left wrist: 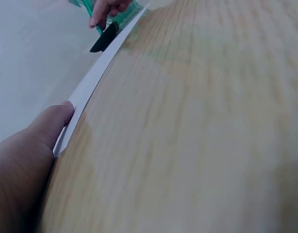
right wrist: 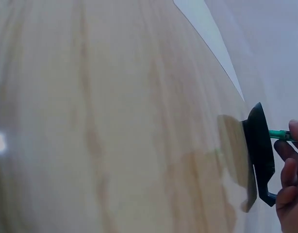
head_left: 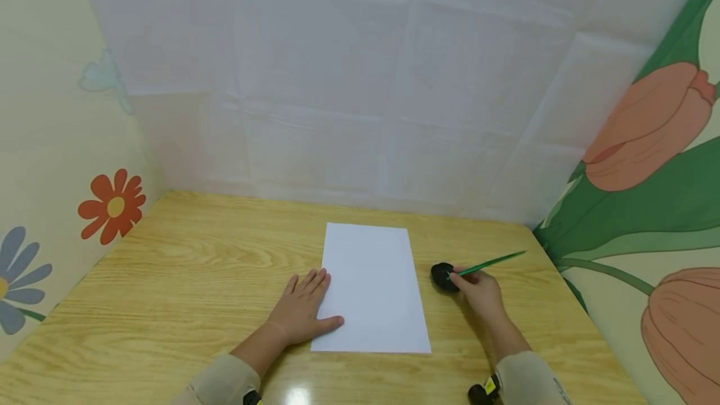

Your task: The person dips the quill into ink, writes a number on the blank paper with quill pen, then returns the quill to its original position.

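Observation:
A blank white sheet of paper (head_left: 371,286) lies on the wooden table. My left hand (head_left: 300,312) rests on the paper's left edge with the fingers spread and the thumb out over the sheet. To the right of the paper, my right hand (head_left: 482,294) pinches a slender green brush (head_left: 490,263) between thumb and fingers, its tapered end pointing right. The brush's tip is hidden in a small black dish (head_left: 442,277), which the right wrist view shows from the side, with a small handle near my curled fingers (right wrist: 288,194).
The wooden table (head_left: 225,255) stretches out on both sides of the paper. White cloth (head_left: 337,111) hangs behind it. Panels printed with flowers stand at left and right. A black wrist camera (head_left: 482,391) sits at the right sleeve.

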`<state>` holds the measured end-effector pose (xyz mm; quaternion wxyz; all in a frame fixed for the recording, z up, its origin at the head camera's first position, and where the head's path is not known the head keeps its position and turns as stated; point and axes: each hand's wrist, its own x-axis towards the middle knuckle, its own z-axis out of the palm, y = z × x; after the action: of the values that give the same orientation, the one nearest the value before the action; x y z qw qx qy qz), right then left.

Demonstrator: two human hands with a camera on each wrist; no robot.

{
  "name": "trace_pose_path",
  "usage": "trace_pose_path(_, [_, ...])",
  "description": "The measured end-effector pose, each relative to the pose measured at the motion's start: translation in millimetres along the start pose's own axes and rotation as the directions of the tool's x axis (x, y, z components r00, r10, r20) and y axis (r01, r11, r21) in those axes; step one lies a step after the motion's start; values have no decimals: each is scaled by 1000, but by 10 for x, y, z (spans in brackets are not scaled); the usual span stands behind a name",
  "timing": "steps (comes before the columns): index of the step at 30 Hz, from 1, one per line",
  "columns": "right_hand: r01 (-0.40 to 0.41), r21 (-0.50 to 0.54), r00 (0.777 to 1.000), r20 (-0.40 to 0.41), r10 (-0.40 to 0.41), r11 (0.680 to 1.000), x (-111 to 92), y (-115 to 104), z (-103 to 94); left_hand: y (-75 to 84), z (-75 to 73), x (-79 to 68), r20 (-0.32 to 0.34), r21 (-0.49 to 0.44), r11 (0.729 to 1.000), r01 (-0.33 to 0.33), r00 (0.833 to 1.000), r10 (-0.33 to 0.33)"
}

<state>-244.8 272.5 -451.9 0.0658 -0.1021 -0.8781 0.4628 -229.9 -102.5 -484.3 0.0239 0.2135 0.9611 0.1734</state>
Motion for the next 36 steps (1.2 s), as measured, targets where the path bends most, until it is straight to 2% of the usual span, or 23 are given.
trace_pose_path(3, [-1, 1, 1000, -4, 1, 1000, -7, -19, 6, 7, -12, -7, -1, -2, 1000, -2, 1000, 2])
trace_pose_path(7, [-4, 53, 1000, -15, 5, 999, -18, -56, 39, 5, -6, -14, -1, -4, 1000, 4, 1000, -4])
trace_pose_path(11, [-7, 139, 1000, -19, 10, 990, -11, -147, 156, -31, -5, -41, -3, -3, 1000, 14, 1000, -14])
trace_pose_path(17, [-12, 211, 1000, -2, 13, 977, 20, -285, 351, -63, 11, -67, -10, 12, 999, 34, 999, -34])
trace_pose_path(19, [-20, 215, 1000, 2, 20, 977, 7, -294, 359, -36, 33, -39, -11, 22, 999, 28, 1000, -28])
trace_pose_path(24, [-66, 156, 997, -34, 73, 985, -96, -242, 254, 95, 107, 93, 18, 23, 998, -59, 998, 59])
trace_pose_path(26, [-69, 134, 997, -36, 74, 989, -123, -231, 237, 130, 119, 120, 30, 26, 997, -70, 997, 70])
trace_pose_path(29, [-46, 130, 998, -31, 51, 990, -117, -259, 295, 128, 119, 107, 32, 46, 998, -49, 998, 48])
trace_pose_path(36, [-4, 197, 998, -57, 15, 980, 4, -450, 600, 1, 43, -18, 10, 43, 999, 3, 1000, -3])
